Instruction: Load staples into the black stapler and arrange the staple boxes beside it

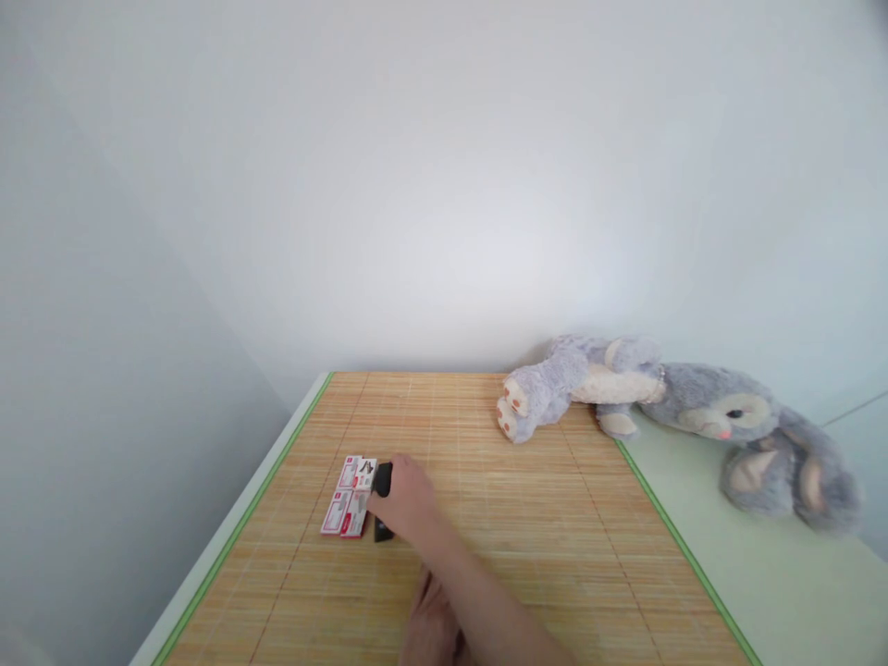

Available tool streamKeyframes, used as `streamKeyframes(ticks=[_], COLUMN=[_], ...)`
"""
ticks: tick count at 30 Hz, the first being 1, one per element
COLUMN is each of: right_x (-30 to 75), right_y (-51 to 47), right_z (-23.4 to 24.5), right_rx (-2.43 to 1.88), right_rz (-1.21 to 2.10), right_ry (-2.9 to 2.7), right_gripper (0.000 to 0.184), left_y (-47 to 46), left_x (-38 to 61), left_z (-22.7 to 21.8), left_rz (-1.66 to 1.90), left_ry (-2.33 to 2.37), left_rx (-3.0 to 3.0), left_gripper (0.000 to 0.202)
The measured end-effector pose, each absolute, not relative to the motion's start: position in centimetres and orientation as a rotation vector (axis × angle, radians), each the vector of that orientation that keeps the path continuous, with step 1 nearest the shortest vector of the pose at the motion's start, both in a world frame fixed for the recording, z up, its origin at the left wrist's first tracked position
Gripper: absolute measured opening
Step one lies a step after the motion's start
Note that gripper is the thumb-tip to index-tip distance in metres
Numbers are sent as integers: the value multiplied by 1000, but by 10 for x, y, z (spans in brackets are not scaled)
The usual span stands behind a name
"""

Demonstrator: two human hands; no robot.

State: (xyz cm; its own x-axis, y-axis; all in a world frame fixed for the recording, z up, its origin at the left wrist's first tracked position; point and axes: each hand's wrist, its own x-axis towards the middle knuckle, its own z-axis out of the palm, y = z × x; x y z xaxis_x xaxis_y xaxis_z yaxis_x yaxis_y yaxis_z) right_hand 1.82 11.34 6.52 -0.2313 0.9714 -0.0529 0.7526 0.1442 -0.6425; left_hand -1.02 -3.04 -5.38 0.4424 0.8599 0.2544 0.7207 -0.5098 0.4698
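Observation:
My right hand (404,499) reaches across from the lower right, its fingers closed over the middle of a black oblong object (383,531). Both ends of that object stick out past the hand; its exact kind is hidden. Just to its left, almost touching it, lie several small red-and-white boxes (336,513) packed side by side in two rows, flat on the bamboo mat (513,518). Beneath my right forearm, near the bottom edge, my left hand (431,615) shows only in part, low over the mat. Its fingers are mostly covered and dim.
A grey plush rabbit (617,384) lies on its side along the back right, its legs on the mat and its ears over the pale surface (783,592) beside it. Green edging (242,527) borders the mat. A white wall (444,185) stands behind.

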Motion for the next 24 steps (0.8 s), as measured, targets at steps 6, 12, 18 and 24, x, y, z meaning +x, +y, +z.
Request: streamKeyframes(ticks=[6, 12, 18, 24], right_x=[131, 177, 208, 280], right_y=[142, 156, 140, 89], right_z=[79, 95, 105, 85], right_rx=[-1312, -1079, -1078, -1263], right_rz=[941, 1130, 1160, 1116], right_ry=[-2494, -2599, -2354, -1846], right_gripper=[38, 42, 40, 30], left_y=[-16, 9, 12, 12], left_x=[-34, -9, 5, 7], left_z=[-10, 2, -2, 1], left_rz=[851, 642, 547, 565], left_ry=[1830, 1768, 1888, 1865], left_rx=[2160, 2418, 2420, 2420], left_gripper=[38, 61, 65, 67])
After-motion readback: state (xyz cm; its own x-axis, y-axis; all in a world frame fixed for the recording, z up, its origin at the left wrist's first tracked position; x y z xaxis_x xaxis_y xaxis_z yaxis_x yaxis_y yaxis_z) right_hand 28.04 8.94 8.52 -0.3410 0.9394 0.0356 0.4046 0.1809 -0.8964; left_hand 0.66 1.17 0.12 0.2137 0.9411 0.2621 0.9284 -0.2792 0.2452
